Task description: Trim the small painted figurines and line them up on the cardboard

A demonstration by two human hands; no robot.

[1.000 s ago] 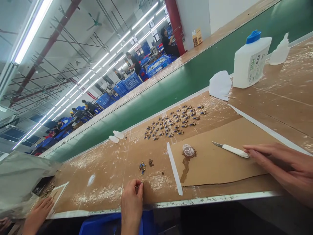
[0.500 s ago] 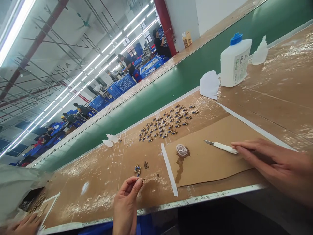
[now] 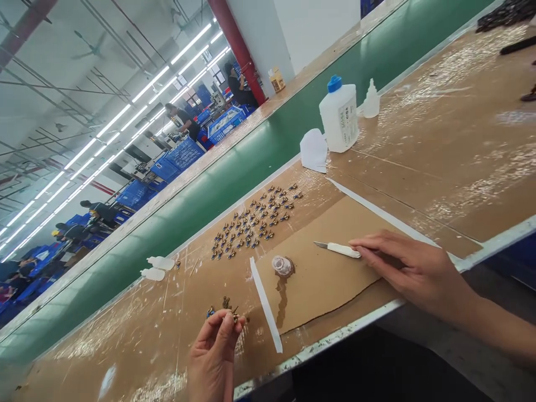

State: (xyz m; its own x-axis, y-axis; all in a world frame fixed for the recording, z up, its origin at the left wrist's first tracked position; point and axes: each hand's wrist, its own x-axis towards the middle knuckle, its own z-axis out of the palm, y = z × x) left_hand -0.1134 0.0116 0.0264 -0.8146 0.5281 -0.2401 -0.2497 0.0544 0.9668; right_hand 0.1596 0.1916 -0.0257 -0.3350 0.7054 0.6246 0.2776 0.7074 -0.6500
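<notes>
My left hand point(image 3: 215, 352) pinches a small brass-coloured part point(image 3: 235, 316) between thumb and fingertips, above the near side of the workbench. Part of the piece is hidden by the fingers. At the right, my right hand point(image 3: 412, 271) has its thumb and forefinger closed on the end of a white-handled knife point(image 3: 343, 249). Its short blade points left, over a cardboard sheet point(image 3: 330, 285). On that sheet sits a small clear cup point(image 3: 281, 264) with a wet brown streak below it. A little heap of small brass parts point(image 3: 226, 302) lies just beyond my left hand.
Many small blue-and-brass parts point(image 3: 255, 220) are spread out beyond the cardboard. A large white bottle with a blue cap point(image 3: 341, 117), a small dropper bottle point(image 3: 371, 100) and white paper point(image 3: 314, 151) stand farther back. Two small bottles point(image 3: 153, 273) lie at left. A green belt point(image 3: 234, 173) runs behind.
The view has swung to the right, so the bench things appear farther left. My left hand has lifted slightly with the brass part turned in its fingers. The right hand stays at the knife handle.
</notes>
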